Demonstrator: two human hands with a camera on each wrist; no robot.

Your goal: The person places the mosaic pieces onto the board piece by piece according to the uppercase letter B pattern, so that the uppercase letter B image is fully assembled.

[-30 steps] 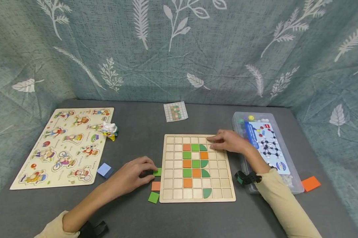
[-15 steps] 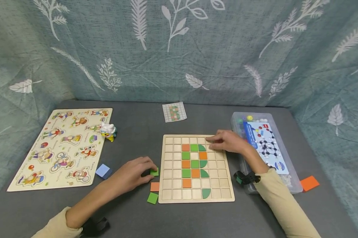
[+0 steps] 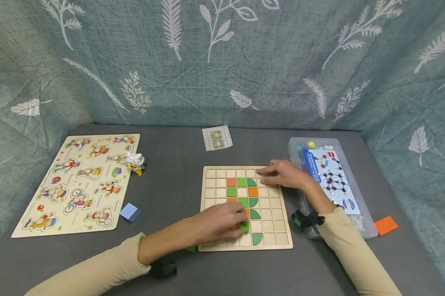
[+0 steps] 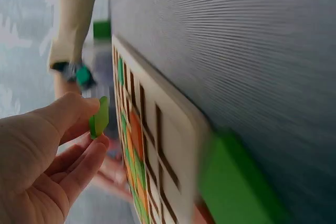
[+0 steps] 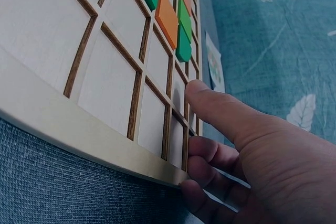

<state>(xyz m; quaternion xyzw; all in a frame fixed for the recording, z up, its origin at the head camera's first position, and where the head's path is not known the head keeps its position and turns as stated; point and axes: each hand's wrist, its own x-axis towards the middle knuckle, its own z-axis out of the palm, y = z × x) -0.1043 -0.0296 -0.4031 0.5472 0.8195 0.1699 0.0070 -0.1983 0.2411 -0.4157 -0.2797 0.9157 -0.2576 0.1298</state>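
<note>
My left hand point(image 3: 216, 222) is over the lower middle of a wooden grid board point(image 3: 276, 227). Between thumb and fingers it pinches a green square tile point(image 4: 100, 119), seen edge-on and tilted in the left wrist view. Orange squares, green squares and dark green quarter-circle tiles point(image 3: 257, 239) sit in the board's cells; my left hand covers some of them. At the board's upper right corner rests my right hand point(image 3: 284, 174). In the right wrist view its thumb touches the board's top, and its bent fingers lie at the edge.
A printed pattern card point(image 3: 216, 138) lies behind the board. To the left are a picture puzzle point(image 3: 74, 185), a small toy figure point(image 3: 135, 162) and a blue block point(image 3: 130, 212). A clear plastic box point(image 3: 335, 185) and an orange piece point(image 3: 385, 225) lie to the right.
My left hand has picked up a green tile from the table left of the board and carried it rightward over the board. My right hand has stayed at the corner.
</note>
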